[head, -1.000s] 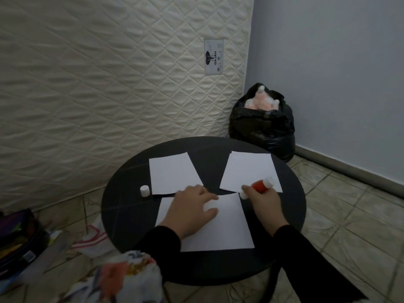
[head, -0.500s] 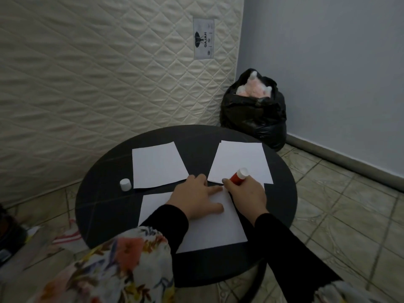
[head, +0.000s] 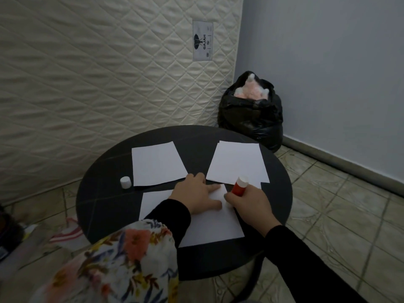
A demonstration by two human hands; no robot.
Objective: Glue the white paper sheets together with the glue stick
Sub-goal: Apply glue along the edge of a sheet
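Observation:
Three white paper sheets lie on a round black table [head: 105, 206]. The near sheet [head: 209, 226] is pinned under my left hand [head: 196, 196], which lies flat with fingers spread on its upper part. My right hand [head: 249, 204] grips a red glue stick [head: 239, 186], its white end pointing up and away, at the near sheet's upper right corner. A second sheet [head: 156, 164] lies at the far left and a third sheet [head: 238, 162] at the far right. The white glue cap [head: 125, 182] stands left of the far left sheet.
A quilted cream mattress [head: 98, 73] leans against the wall behind the table. A full black rubbish bag [head: 251, 114] sits in the corner by the blue-grey wall. Cloth and bags lie on the tiled floor at the left [head: 63, 235].
My right hand with the glue stick moved from the near sheet's right edge to its top right corner, and the stick has tipped more upright. My left hand stays pressed on the sheet.

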